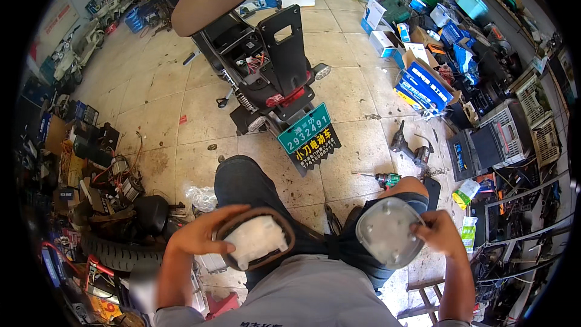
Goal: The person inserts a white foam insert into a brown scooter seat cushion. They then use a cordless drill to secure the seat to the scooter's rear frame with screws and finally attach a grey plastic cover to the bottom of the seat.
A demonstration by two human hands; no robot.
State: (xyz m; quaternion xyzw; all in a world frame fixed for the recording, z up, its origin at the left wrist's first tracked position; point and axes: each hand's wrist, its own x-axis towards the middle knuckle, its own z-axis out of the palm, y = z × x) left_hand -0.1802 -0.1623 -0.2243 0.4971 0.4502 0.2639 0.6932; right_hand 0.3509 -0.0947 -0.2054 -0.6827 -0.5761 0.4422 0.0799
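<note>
My left hand [209,233] is closed on the rim of a brown oval padded cover [289,234], held over my left thigh. Its hollow faces up, with a whitish foam piece [257,240] inside. Over my right thigh, my right hand [437,233] grips the edge of a grey rounded plate [387,230] with several small round marks. The thumb lies on the plate's face and the other fingers are partly hidden behind it. Ahead of my knees stands an electric scooter [266,85] with its brown seat [212,3] raised and coloured wires showing in the open compartment.
A green drill [387,179] lies on the tiles by my right knee, near another dark power tool [411,148]. Blue and white cartons [423,88] crowd the right side. At left are a tyre [121,253], cables and loose parts. Clear plastic wrap [201,198] lies near my left knee.
</note>
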